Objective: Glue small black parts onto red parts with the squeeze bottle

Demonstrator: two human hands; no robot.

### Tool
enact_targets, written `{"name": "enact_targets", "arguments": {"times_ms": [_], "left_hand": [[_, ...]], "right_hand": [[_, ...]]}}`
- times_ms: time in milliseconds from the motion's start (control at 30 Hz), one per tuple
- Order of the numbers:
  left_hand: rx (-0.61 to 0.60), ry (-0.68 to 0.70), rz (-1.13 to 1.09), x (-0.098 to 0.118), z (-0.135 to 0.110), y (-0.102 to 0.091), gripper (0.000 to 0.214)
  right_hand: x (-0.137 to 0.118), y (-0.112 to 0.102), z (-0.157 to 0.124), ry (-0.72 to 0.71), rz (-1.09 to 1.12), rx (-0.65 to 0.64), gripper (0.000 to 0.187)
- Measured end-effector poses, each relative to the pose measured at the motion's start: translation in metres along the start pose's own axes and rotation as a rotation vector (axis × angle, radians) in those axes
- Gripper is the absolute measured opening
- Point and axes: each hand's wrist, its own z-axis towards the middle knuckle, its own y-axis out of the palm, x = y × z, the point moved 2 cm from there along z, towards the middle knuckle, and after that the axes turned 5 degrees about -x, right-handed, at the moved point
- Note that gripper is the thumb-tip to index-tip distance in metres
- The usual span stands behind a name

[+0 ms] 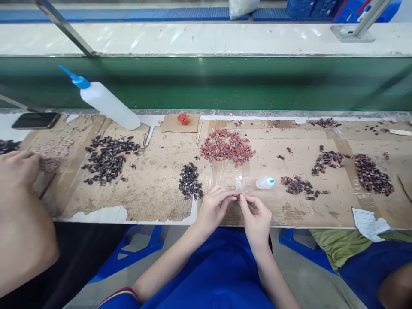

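My left hand (215, 207) and my right hand (256, 216) meet at the near edge of the cardboard-covered bench (154, 189). Both pinch one tiny dark part (238, 196) between their fingertips. A pile of small black parts (190, 181) lies just left of my left hand. A heap of red parts (227, 147) sits farther back, in front of my hands. A small white dropper bottle with a blue tip (265, 183) lies on its side just beyond my right hand.
A large white squeeze bottle with a blue nozzle (102, 99) leans at the back left, by a bigger black pile (107, 159). Dark-red part piles (373, 174) lie right. Another person's arm (22, 214) rests at left; a phone (36, 120) and red cap (183, 119) behind.
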Motion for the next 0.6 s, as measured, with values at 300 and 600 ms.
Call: {"name": "enact_targets", "arguments": {"times_ms": [300, 600], "left_hand": [[-0.053, -0.208, -0.177, 0.003, 0.001, -0.002, 0.014], [-0.028, -0.285, -0.288, 0.005, -0.001, -0.004, 0.014]], "right_hand": [[0.005, 0.000, -0.003, -0.236, -0.220, 0.093, 0.019], [-0.010, 0.006, -0.009, -0.487, -0.500, 0.144, 0.020]]}}
